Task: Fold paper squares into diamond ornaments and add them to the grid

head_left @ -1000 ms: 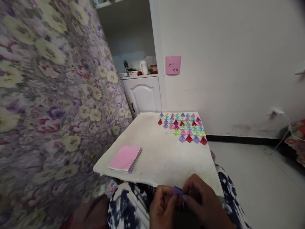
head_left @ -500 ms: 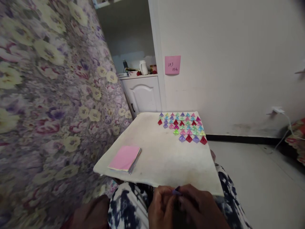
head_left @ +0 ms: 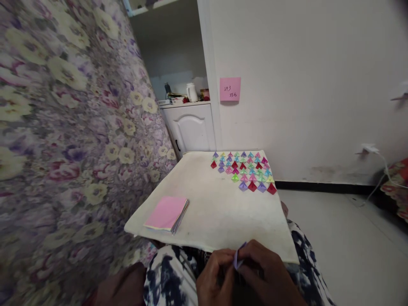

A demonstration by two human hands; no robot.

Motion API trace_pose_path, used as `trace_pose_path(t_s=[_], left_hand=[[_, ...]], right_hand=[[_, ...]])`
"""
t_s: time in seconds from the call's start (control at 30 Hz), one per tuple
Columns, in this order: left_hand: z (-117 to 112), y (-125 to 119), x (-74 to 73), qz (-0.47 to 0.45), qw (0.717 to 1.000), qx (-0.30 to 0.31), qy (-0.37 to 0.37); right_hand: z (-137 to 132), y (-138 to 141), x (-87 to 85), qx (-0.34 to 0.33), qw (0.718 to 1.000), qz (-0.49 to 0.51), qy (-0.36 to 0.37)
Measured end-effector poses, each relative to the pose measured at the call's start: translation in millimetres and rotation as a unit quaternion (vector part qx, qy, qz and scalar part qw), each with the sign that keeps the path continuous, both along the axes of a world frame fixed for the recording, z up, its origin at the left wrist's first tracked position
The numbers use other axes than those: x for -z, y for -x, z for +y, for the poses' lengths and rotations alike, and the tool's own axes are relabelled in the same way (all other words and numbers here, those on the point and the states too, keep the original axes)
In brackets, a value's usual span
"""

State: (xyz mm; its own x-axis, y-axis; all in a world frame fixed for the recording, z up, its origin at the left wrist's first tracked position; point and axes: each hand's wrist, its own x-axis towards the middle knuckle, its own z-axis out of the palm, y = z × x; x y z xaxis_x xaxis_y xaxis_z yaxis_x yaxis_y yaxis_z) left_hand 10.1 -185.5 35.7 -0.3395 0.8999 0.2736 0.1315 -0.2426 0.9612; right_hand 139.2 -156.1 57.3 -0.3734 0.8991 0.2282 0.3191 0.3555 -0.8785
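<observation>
Both my hands meet at the near edge of a white board (head_left: 216, 208) lying on my lap. My left hand (head_left: 216, 278) and my right hand (head_left: 269, 276) pinch a small purple folded paper (head_left: 237, 257) between their fingertips, its thin edge standing up. At the board's far right corner lie several small folded paper pieces (head_left: 244, 171) in red, purple, green, pink and blue, set in rows. A stack of square paper sheets (head_left: 166, 213) with a pink sheet on top rests near the board's left front corner.
A floral cloth (head_left: 63, 136) covers the whole left side. Behind the board stands a white cabinet (head_left: 191, 125) with a jug and small items on top. A pink note (head_left: 230, 89) sticks to the white wall. A plug and cable (head_left: 371, 151) hang at the right.
The purple paper has been turned between my fingers and now stands on edge. My hands stayed at the board's near edge, shifted slightly down.
</observation>
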Motion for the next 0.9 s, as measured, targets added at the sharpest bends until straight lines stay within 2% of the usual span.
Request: trace_pose_path(t_s=[0.33,0.6,0.73,0.9], left_hand=[[-1,2,-8.3,0.0,0.997,0.066,0.028],[6,22,-6.7,-0.141,0.974,0.135,0.116],[8,28,0.9,-0.203,0.955,0.187,0.109],[7,30,4.2,-0.26,0.937,0.202,0.117]], right_hand=[[4,-4,-0.2,0.0,1.0,-0.01,-0.005],[3,-3,-7.0,-0.049,0.998,0.001,-0.028],[1,-1,-5.4,-0.058,0.997,-0.012,-0.049],[1,1,-3.7,-0.052,0.997,-0.022,-0.045]])
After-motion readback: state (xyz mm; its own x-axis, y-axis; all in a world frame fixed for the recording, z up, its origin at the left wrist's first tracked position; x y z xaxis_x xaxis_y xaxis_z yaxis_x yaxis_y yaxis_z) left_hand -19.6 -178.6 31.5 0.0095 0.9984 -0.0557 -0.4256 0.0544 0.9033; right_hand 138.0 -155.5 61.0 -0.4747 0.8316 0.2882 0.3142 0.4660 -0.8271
